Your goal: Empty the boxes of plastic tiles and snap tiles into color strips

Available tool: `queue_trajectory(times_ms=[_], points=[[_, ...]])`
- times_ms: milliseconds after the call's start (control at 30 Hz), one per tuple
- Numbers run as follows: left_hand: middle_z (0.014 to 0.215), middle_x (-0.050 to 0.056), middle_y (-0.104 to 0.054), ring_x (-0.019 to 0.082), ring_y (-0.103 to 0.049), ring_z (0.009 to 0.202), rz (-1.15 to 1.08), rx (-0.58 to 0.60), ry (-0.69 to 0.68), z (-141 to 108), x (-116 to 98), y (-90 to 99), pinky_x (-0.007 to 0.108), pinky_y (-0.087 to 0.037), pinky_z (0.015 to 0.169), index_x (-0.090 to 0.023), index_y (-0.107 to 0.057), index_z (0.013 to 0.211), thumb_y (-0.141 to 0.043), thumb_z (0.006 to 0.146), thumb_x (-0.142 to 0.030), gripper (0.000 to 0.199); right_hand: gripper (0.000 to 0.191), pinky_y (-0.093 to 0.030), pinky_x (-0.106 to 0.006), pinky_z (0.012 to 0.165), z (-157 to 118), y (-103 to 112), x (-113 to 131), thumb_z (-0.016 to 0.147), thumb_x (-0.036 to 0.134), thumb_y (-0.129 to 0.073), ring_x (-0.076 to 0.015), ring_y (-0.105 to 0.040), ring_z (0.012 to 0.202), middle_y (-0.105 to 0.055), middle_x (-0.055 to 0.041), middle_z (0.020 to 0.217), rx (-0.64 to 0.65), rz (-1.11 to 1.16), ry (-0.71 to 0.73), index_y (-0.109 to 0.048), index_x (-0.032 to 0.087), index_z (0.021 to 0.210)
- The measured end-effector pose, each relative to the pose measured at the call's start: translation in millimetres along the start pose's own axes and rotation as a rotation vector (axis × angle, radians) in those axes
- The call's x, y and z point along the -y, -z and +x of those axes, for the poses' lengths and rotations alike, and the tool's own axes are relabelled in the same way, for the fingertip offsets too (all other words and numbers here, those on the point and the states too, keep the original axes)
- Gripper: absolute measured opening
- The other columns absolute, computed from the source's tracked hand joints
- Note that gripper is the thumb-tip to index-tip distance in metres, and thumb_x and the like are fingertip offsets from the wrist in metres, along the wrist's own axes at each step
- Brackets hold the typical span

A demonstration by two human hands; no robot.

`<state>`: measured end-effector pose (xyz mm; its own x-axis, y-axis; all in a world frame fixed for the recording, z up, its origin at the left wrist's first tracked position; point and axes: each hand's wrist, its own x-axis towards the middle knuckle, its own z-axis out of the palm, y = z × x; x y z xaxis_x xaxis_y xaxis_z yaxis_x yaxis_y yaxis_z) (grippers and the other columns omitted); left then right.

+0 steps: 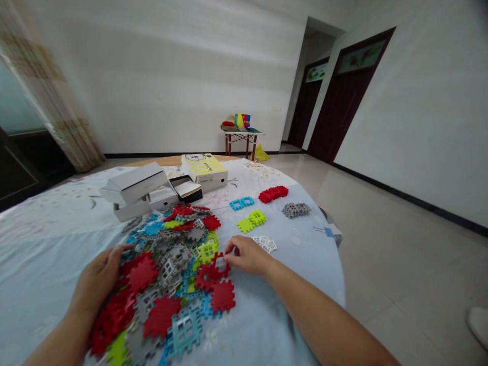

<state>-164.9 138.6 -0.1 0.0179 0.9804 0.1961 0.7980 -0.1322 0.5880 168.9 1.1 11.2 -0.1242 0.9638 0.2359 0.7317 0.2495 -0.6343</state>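
A heap of interlocking plastic building tiles in red, grey, blue, green and white covers the table in front of me. My right hand is at the heap's right side, thumb and fingers pinching the edge of a red open-frame tile. That tile overlaps other red ones. Along the heap's left edge rests my left hand, its fingers stretched out against the tiles near a solid red tile; some fingertips are partly hidden. Just behind my right hand lies a fanned group of white tiles.
Sorted groups of red, grey, blue and green tiles lie toward the right. White boxes and a yellow-white box stand behind the heap. The round table's edge curves along the right.
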Motion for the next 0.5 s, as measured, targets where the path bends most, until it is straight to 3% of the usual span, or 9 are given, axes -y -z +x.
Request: queue_trajectory(times_ms=[133, 200, 400, 500], points=[[0.106, 0.008, -0.066, 0.025, -0.057, 0.106, -0.011, -0.005, 0.027, -1, -2, 2.2, 0.036, -0.042, 0.092, -0.016, -0.065, 0.102, -0.029, 0.081, -0.046, 0.051, 0.008, -0.041, -0.023, 0.066, -1, 13, -8, 0.08, 0.025, -0.057, -0.0111, -0.051, 0.068, -0.056, 0.0004, 0.076, -0.27, 0.054, 0.007, -0.055, 0.018, 0.084], [0.106, 0.008, -0.066, 0.025, -0.056, 0.106, -0.02, -0.016, 0.04, -3, -2, 3.1, 0.036, -0.041, 0.093, -0.016, -0.065, 0.102, -0.029, 0.081, -0.046, 0.052, 0.006, -0.042, -0.026, 0.073, -2, 16, -12, 0.081, 0.022, -0.057, -0.0133, -0.052, 0.077, -0.057, -0.002, 0.082, -0.332, -0.012, 0.055, -0.054, 0.018, 0.084], [0.11, 0.01, -0.063, 0.024, -0.054, 0.108, -0.041, -0.022, 0.036, -7, 2, 6.1, 0.036, -0.038, 0.096, -0.014, -0.063, 0.106, -0.029, 0.082, -0.045, 0.051, 0.016, -0.042, -0.028, 0.083, -8, 15, -22, 0.075, 0.015, -0.061, -0.0159, -0.053, 0.093, -0.057, -0.0049, 0.099, -0.033, -0.163, 0.162, -0.057, 0.019, 0.09], [0.113, 0.011, -0.062, 0.023, -0.052, 0.11, -0.016, -0.029, 0.026, -10, 0, 9.6, 0.035, -0.036, 0.097, -0.012, -0.062, 0.106, -0.029, 0.083, -0.044, 0.051, 0.019, -0.042, -0.028, 0.085, -10, 16, -19, 0.077, 0.022, -0.061, -0.0162, -0.053, 0.094, -0.058, -0.0053, 0.098, -0.05, -0.19, 0.165, -0.059, 0.019, 0.095]])
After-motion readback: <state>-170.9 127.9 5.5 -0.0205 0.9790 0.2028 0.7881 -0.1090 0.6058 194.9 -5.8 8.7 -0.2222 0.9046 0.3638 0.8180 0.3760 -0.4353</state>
